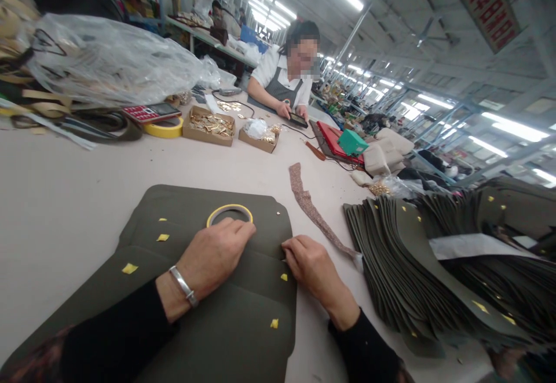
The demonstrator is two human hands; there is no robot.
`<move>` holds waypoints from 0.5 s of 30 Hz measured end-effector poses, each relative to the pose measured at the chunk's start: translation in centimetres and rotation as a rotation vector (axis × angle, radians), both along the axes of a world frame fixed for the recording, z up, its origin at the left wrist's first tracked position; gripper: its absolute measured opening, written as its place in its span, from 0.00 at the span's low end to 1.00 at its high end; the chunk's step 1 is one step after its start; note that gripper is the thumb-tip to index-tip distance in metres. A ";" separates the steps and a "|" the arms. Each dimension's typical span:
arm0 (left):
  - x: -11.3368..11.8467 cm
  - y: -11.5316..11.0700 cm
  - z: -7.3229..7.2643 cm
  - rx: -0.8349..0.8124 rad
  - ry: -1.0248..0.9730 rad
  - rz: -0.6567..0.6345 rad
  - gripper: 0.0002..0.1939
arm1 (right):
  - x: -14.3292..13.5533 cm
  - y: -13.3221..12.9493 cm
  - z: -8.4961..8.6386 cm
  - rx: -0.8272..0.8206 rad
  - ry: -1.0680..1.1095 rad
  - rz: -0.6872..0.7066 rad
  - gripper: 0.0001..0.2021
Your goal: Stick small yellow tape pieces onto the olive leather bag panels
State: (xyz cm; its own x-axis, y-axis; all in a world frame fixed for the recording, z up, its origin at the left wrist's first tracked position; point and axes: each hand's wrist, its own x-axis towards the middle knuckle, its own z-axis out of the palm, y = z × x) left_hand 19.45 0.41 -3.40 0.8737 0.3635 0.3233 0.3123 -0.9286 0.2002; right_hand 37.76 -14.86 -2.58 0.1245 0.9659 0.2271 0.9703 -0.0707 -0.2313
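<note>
A dark olive panel (pixel 243 290) lies flat on the pale table, with small yellow tape pieces (pixel 163 237) stuck near both side edges. My left hand (pixel 219 252), with a silver bracelet at its wrist, is closed on a roll of yellow tape (pixel 230 208) over the upper middle of the panel. At the panel's right edge is my right hand (pixel 310 264), its fingers pinched together just above a yellow piece. Whatever those fingertips hold is too small to make out. A small shiny dot sits near the panel's upper right corner.
Stacked olive panels (pixel 403 267) stand at the right. A brown speckled strip (pixel 315 212) lies beside the right hand. Farther back are a box of gold metal parts (pixel 208 125), a smaller box (pixel 259 138), another yellow tape roll (pixel 164 128), plastic wrap and a person (pixel 282 79) holding a dark item.
</note>
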 end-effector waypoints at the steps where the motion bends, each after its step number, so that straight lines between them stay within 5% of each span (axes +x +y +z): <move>1: -0.1 0.8 -0.1 0.025 -0.002 0.053 0.09 | -0.1 0.4 0.0 -0.029 0.003 -0.039 0.08; 8: -0.5 3.8 0.5 0.053 0.113 0.230 0.13 | -0.1 2.4 0.8 -0.182 0.248 -0.353 0.08; 15: -0.7 3.4 0.6 0.100 0.095 0.202 0.13 | -2.5 -0.9 2.2 -0.363 0.374 -0.182 0.09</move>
